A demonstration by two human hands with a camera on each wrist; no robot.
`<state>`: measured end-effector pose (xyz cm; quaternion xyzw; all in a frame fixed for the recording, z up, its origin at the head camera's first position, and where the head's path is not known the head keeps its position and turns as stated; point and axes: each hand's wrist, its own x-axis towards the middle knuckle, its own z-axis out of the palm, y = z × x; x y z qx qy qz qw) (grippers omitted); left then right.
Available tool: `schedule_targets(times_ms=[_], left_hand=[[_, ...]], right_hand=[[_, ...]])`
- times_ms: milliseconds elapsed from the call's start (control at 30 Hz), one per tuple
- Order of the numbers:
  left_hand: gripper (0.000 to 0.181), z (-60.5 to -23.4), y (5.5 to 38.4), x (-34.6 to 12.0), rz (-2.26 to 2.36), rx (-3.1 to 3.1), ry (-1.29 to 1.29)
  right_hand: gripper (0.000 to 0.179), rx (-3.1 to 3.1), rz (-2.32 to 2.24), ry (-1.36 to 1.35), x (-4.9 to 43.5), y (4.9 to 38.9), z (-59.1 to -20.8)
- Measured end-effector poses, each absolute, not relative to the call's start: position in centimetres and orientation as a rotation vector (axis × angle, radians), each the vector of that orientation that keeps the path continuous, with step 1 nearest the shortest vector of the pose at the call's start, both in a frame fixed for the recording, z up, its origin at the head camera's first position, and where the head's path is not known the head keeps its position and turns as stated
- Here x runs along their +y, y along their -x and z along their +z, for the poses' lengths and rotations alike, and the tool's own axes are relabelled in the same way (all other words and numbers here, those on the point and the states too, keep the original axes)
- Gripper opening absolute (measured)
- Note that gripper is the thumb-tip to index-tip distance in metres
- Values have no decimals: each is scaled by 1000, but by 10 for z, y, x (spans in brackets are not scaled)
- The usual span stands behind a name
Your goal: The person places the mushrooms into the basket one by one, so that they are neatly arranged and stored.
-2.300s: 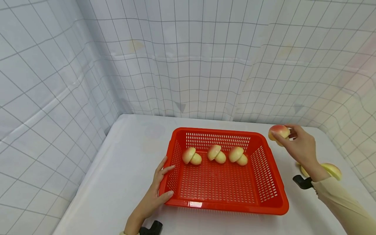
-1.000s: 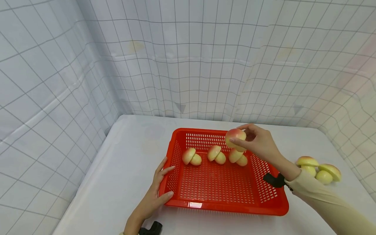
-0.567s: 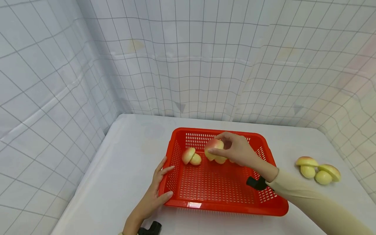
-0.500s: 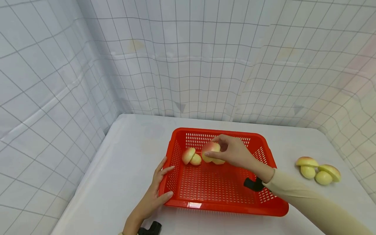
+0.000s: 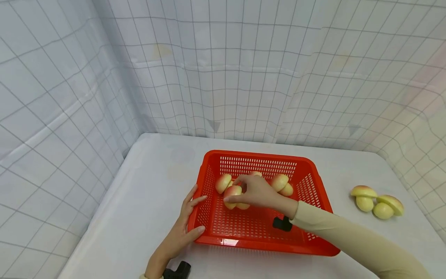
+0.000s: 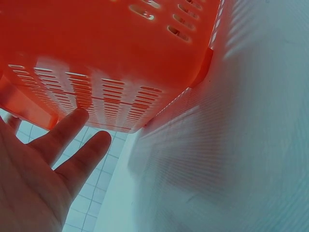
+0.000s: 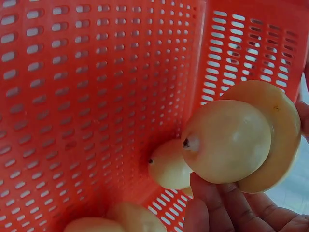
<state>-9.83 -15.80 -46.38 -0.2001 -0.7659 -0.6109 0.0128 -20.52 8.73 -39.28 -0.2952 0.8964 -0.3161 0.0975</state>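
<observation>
My right hand [image 5: 258, 192] is pinching one mushroom [image 5: 232, 190] inside the red basket [image 5: 265, 247], mostly hiding a second mushroom [image 5: 256, 173]; my left hand [image 5: 179, 234], fingers extended, is touching the rim, its forearm running out of view.

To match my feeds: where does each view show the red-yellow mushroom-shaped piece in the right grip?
Head: the red-yellow mushroom-shaped piece, below centre.
Left wrist: not in it.
Right wrist: right of centre, pale-yellow stem towards camera.
Shared landmark: the red perforated plastic basket.
</observation>
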Motion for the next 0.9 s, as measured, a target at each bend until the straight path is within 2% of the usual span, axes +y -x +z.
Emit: schedule_targets(times_ms=[500, 767, 900], left_hand=[[65, -464, 98, -159, -1911, -2393, 603], [67, -463, 98, -158, -1950, -2393, 556], [67, -463, 98, -158, -1942, -2402, 549]], right_hand=[[53, 2645, -798, 881, 70, 198, -409], [39, 2689, -757, 937, 66, 195, -417], [38, 2686, -764, 937, 65, 193, -418]])
